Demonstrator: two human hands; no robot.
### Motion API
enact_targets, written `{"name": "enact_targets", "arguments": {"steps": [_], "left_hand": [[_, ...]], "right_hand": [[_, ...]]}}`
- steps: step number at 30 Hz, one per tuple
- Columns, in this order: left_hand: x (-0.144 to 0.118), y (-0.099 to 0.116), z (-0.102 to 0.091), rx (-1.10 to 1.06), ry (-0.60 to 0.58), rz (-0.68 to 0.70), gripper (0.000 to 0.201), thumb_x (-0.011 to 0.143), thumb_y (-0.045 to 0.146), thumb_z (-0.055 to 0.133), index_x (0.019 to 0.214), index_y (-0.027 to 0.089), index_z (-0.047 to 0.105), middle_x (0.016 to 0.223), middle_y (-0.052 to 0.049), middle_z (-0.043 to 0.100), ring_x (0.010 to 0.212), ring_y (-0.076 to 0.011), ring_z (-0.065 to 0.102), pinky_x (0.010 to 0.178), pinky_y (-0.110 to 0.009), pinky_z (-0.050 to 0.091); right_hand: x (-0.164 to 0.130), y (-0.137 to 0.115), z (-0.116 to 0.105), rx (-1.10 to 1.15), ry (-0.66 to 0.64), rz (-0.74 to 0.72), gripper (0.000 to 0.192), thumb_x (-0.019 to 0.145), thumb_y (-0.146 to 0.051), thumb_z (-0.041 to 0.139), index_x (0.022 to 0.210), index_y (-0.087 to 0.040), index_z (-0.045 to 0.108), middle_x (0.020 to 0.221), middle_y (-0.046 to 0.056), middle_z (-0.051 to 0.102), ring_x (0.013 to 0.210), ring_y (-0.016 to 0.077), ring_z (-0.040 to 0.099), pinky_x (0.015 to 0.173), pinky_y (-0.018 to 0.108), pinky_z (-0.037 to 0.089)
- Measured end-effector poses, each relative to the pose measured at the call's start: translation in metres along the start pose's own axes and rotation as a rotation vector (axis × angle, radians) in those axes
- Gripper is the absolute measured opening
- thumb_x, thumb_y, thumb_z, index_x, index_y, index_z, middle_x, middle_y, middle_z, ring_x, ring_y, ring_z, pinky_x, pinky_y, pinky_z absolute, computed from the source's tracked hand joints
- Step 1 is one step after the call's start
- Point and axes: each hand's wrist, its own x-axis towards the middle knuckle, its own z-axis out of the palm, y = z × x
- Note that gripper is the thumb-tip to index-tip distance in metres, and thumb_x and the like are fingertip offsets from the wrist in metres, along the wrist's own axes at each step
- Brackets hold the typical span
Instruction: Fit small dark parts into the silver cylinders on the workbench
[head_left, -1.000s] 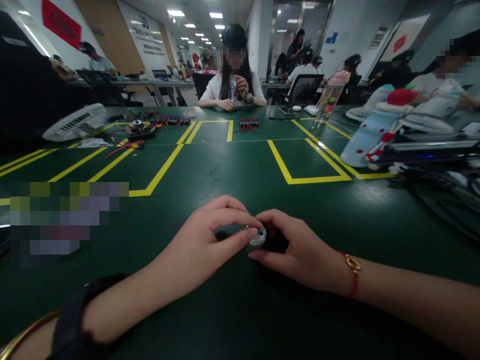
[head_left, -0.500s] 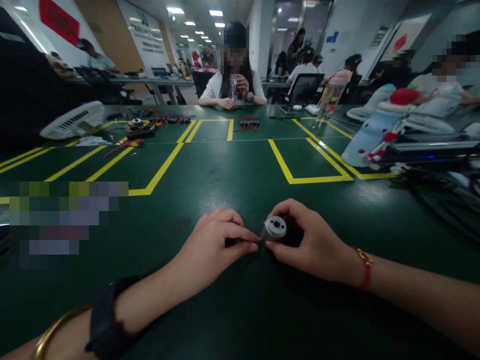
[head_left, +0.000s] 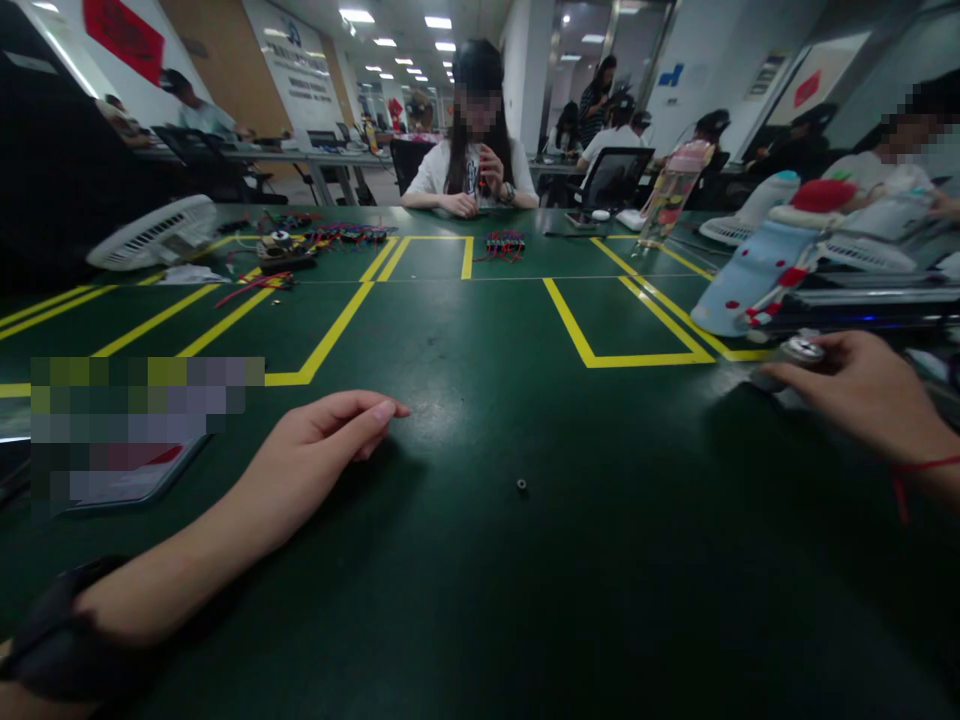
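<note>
My right hand [head_left: 862, 395] is far out to the right over the green table [head_left: 480, 560], holding a small silver cylindrical metal part [head_left: 801, 350] by its side. My left hand [head_left: 319, 450] rests on the table at centre left, fingers loosely together, with nothing in it. A tiny dark ring-shaped piece [head_left: 521, 485] lies alone on the table between the two hands, touched by neither.
Yellow tape lines [head_left: 592, 355] mark boxes on the table. A light blue bottle [head_left: 739, 280] lies at right beside dark equipment [head_left: 870, 300] and cables. A white fan [head_left: 154, 235] and wired parts [head_left: 285, 255] sit far left. A person [head_left: 474, 150] works across the table.
The hands were together at the table's centre on the silver part. Now my right hand has carried it far right, my left hand has drawn back left, and a tiny ring lies between.
</note>
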Motion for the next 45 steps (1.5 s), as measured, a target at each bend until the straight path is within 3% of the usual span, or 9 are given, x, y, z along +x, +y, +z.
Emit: {"name": "enact_targets", "arguments": {"steps": [3,6,11,15,19,24,27,30,45], "left_hand": [[0.0,0.001,0.003,0.042,0.003,0.001,0.032,0.088,0.047,0.055,0.102,0.022,0.068,0.066,0.005,0.048,0.065,-0.0147,0.046,0.06,-0.024,0.035],[-0.002,0.006,0.004,0.062,-0.002,0.004,0.033,0.088,0.05,0.056,0.101,0.022,0.068,0.067,0.005,0.05,0.065,-0.0145,0.046,0.06,-0.024,0.035],[-0.006,0.015,0.005,0.089,-0.004,-0.017,0.033,0.086,0.049,0.057,0.097,0.021,0.069,0.067,0.005,0.051,0.064,-0.0142,0.046,0.059,-0.023,0.034],[-0.007,0.016,0.003,0.123,-0.016,-0.019,0.036,0.085,0.052,0.057,0.096,0.02,0.069,0.065,0.005,0.05,0.062,-0.0144,0.045,0.057,-0.024,0.034],[-0.005,0.011,0.002,0.117,-0.019,-0.005,0.036,0.086,0.052,0.056,0.096,0.02,0.068,0.068,0.004,0.053,0.064,-0.0145,0.046,0.059,-0.024,0.035],[-0.002,0.01,0.004,0.13,-0.006,-0.013,0.034,0.085,0.052,0.058,0.095,0.022,0.069,0.072,0.003,0.057,0.067,-0.0153,0.048,0.06,-0.024,0.035],[-0.002,0.01,0.004,0.15,0.003,-0.026,0.035,0.084,0.054,0.058,0.094,0.022,0.07,0.072,0.003,0.059,0.068,-0.0159,0.05,0.061,-0.025,0.036],[-0.002,0.008,0.004,0.178,0.013,-0.032,0.036,0.083,0.055,0.058,0.095,0.023,0.07,0.077,0.002,0.063,0.069,-0.0165,0.052,0.063,-0.025,0.037],[-0.003,-0.003,0.001,0.162,0.006,-0.044,0.039,0.081,0.06,0.058,0.095,0.025,0.068,0.072,0.003,0.059,0.064,-0.015,0.05,0.058,-0.024,0.036]], "right_hand": [[-0.009,-0.006,-0.003,-0.177,0.122,0.145,0.057,0.065,-0.065,0.065,0.1,-0.019,0.059,0.091,0.009,0.059,0.091,0.0357,0.06,0.07,0.056,0.048],[-0.026,-0.064,-0.004,-0.197,0.242,-0.163,0.07,0.074,-0.059,0.061,0.129,-0.018,0.049,0.126,0.016,0.051,0.126,0.0396,0.042,0.1,0.062,0.033],[-0.067,-0.188,0.016,0.261,-0.36,-0.584,0.053,0.077,-0.053,0.065,0.123,-0.026,0.061,0.132,0.009,0.051,0.123,0.0275,0.046,0.101,0.049,0.038],[-0.078,-0.23,0.027,0.416,-0.576,-0.66,0.026,0.084,-0.048,0.059,0.099,-0.031,0.073,0.123,0.005,0.058,0.116,0.0233,0.049,0.098,0.046,0.039],[-0.058,-0.196,0.007,0.391,-0.364,-0.545,0.022,0.085,-0.042,0.059,0.095,-0.026,0.071,0.113,0.004,0.063,0.105,0.0192,0.057,0.092,0.037,0.044],[-0.015,-0.091,-0.031,-0.116,0.152,-0.259,0.031,0.084,-0.045,0.055,0.094,-0.019,0.07,0.108,0.009,0.067,0.101,0.0207,0.06,0.085,0.034,0.042],[0.003,-0.04,-0.042,-0.403,0.054,0.023,0.04,0.081,-0.053,0.055,0.096,-0.019,0.071,0.099,0.012,0.069,0.086,0.0218,0.059,0.07,0.034,0.041],[0.009,-0.02,-0.044,-0.441,-0.113,0.235,0.046,0.077,-0.058,0.056,0.097,-0.02,0.072,0.091,0.013,0.068,0.074,0.0205,0.055,0.063,0.034,0.037],[0.015,-0.002,-0.049,-0.291,-0.17,0.403,0.056,0.064,-0.068,0.059,0.097,-0.025,0.073,0.093,0.01,0.068,0.074,0.0228,0.054,0.067,0.037,0.038]]}}
